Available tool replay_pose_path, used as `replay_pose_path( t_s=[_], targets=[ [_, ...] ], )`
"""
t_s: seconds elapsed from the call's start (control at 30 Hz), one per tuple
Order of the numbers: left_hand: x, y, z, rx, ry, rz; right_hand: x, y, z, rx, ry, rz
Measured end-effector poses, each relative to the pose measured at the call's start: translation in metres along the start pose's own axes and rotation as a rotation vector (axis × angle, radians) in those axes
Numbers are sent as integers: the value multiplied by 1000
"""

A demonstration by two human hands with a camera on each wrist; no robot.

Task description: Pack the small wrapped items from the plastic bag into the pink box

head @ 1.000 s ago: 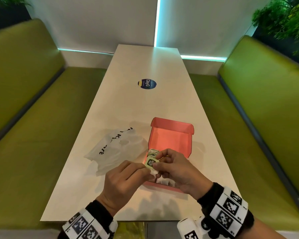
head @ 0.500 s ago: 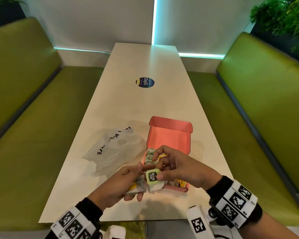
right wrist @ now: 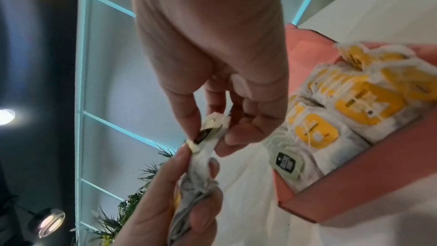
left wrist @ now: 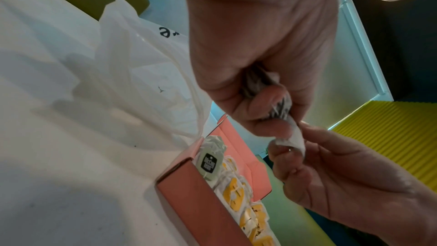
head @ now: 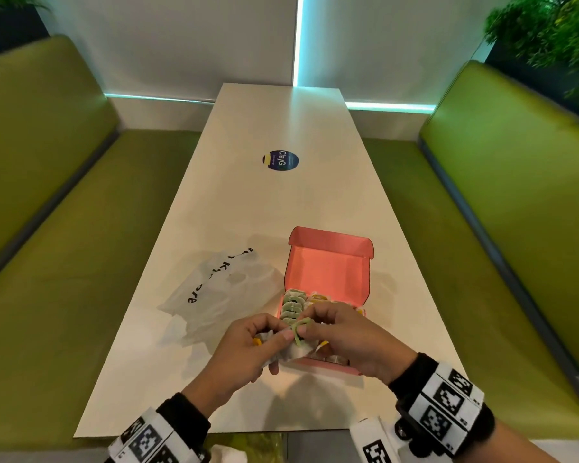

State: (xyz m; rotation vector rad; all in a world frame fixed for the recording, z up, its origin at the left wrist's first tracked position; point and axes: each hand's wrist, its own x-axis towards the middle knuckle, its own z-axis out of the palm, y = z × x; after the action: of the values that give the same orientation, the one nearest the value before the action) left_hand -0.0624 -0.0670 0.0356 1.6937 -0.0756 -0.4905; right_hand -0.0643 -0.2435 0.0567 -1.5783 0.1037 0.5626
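Note:
The pink box stands open on the white table, its lid tipped back. Rows of wrapped tea bags fill it, green-tagged on the left and yellow-tagged on the right. Over the box's near left corner my left hand grips a small bunch of tea bags, a yellow tag showing by the thumb. My right hand pinches the green tag of the top bag in that bunch. The crumpled white plastic bag lies left of the box.
A round dark sticker sits mid-table. Green benches run along both sides, and the table's near edge lies just below my wrists. Plants stand in the far right corner.
Both hands drew back from the box with a green-tagged tea bag, then came together at its near left corner. The tag, face up half a second ago, is now pinched edge-on.

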Motion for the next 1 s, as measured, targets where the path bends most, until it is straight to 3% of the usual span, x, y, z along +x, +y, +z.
replay_pose_path(
  t_s=[0.3, 0.5, 0.77, 1.0],
  targets=[
    [6, -3, 1, 80, 126, -9, 5, 1, -2, 108, 94, -11],
    [3, -2, 0, -49, 112, 52, 5, 1, -3, 121, 100, -13],
    [3, -15, 2, 234, 216, 329, 7, 1, -3, 106, 99, -25],
    [5, -15, 0, 249, 233, 395, 5, -2, -6, 62, 44, -40]
  ],
)
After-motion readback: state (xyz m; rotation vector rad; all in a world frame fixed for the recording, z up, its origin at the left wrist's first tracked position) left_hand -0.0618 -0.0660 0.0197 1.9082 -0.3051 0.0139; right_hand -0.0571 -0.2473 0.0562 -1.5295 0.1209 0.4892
